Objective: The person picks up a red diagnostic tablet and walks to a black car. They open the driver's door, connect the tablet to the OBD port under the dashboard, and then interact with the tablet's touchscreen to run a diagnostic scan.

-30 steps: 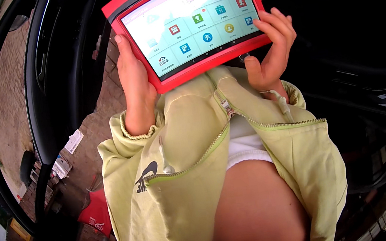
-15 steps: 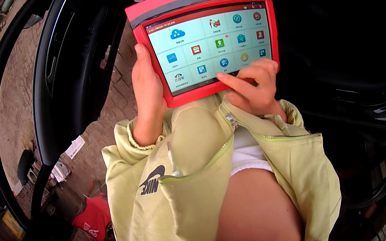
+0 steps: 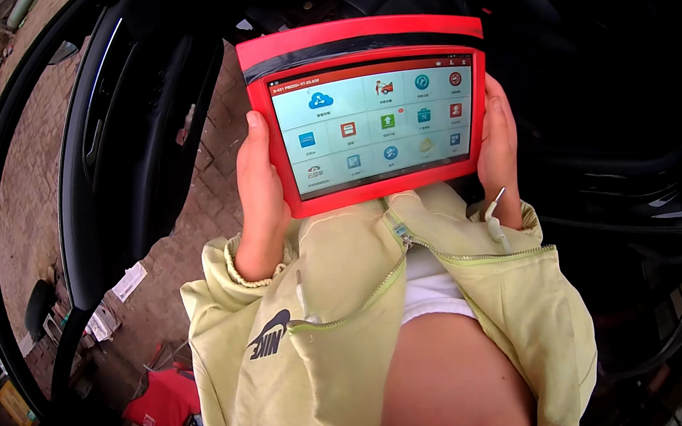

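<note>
A diagnostic tablet [image 3: 395,191] in a thick red case is held up in front of me, its lit screen [image 3: 366,130] showing rows of coloured icons. My left hand [image 3: 261,191] grips the left side, thumb up along the edge and the other fingers hidden behind. On the opposite side my right hand [image 3: 498,143] is closed round the edge, with part of its fingers out of sight behind the case. A black band [image 3: 362,50] crosses the case above the screen. Both wrists come out of pale green jacket sleeves.
An open car door [image 3: 102,159] stands to my left, with brick paving [image 3: 205,175] beyond it. A red cloth [image 3: 162,408] and papers [image 3: 129,282] lie at the lower left. Dark car interior surrounds me ahead and to the right.
My right hand has moved off the lower part of the screen to the tablet's right edge and grips it there. The tablet sits lower in view and more level; the left hand kept its hold.
</note>
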### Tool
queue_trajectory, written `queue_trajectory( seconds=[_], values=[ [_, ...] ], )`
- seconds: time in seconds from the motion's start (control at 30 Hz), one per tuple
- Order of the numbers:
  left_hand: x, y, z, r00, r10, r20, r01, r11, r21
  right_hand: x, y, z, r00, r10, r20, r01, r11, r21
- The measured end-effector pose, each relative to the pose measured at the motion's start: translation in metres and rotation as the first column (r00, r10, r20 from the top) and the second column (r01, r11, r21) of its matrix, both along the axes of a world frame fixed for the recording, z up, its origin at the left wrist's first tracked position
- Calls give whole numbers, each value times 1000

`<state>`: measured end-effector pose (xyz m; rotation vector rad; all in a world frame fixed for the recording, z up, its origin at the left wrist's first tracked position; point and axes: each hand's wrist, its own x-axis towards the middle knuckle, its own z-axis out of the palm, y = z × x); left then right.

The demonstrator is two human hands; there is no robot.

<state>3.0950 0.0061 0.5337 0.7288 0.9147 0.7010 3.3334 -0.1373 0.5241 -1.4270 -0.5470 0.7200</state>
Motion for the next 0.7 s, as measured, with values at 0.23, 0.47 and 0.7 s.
queue_trajectory(
  seconds=[0.23,0.47,0.7],
  values=[
    [2,-3,-10,994,83,68,-69,980,-189,-1,0,12,995,64,-74,-71,993,-95],
    [-16,1,-21,1000,-9,22,12,988,-155,-13,3,3,995,57,-81,-65,992,-106],
    [-17,0,-12,998,-63,14,64,995,-82,-13,2,2,997,36,-62,-45,988,-149]
  ],
)
